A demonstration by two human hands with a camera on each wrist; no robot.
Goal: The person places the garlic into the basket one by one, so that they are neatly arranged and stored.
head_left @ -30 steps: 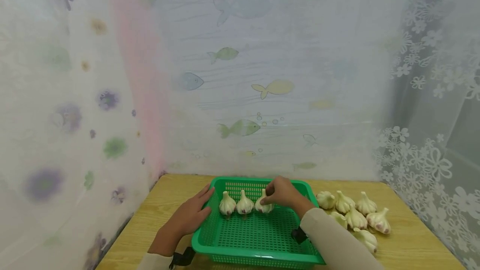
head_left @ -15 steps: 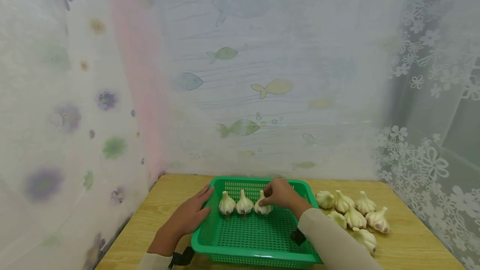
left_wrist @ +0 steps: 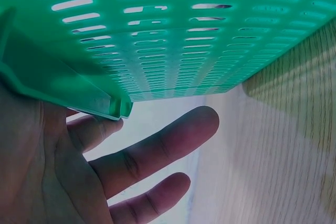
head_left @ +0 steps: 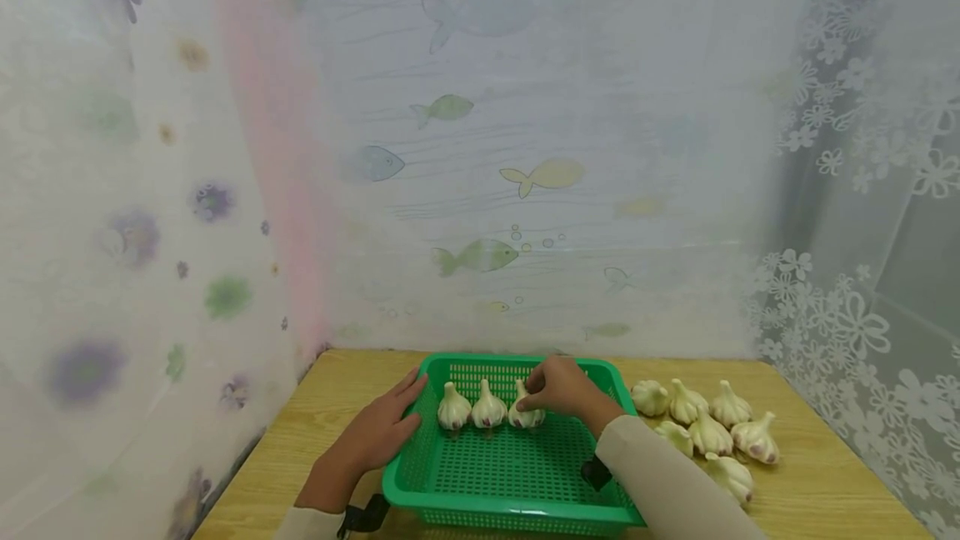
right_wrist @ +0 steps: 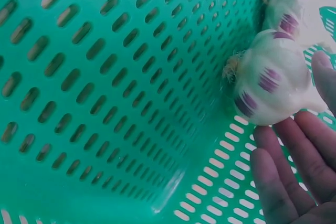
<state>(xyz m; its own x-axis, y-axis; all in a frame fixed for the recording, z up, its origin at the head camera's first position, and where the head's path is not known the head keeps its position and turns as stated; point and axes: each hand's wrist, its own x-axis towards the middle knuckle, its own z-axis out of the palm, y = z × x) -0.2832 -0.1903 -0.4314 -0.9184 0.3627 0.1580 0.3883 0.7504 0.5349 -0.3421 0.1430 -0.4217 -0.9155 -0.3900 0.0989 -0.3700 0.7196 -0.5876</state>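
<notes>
Three garlic bulbs stand in a row along the back of a green plastic basket (head_left: pixel 517 505). My right hand (head_left: pixel 564 388) is at the rightmost garlic bulb (head_left: pixel 525 417), pinching it by its upper part. In the right wrist view that garlic bulb (right_wrist: pixel 273 77) shows purple streaks and a root tuft, with the thumb on one side and fingers (right_wrist: pixel 310 166) on the other. The middle bulb (head_left: pixel 489 411) and left bulb (head_left: pixel 453 411) stand stem up. My left hand (head_left: pixel 382 427) rests on the basket's left rim, its fingers (left_wrist: pixel 168 145) extended along the outside.
Several more garlic bulbs (head_left: pixel 711 436) lie in a loose group on the wooden table (head_left: pixel 825 482), right of the basket. Patterned curtains (head_left: pixel 480 190) with fish and flowers hang behind and at both sides.
My right hand and the rightmost garlic bulb have shifted very slightly left, closer to the middle bulb. The left hand keeps its place on the rim.
</notes>
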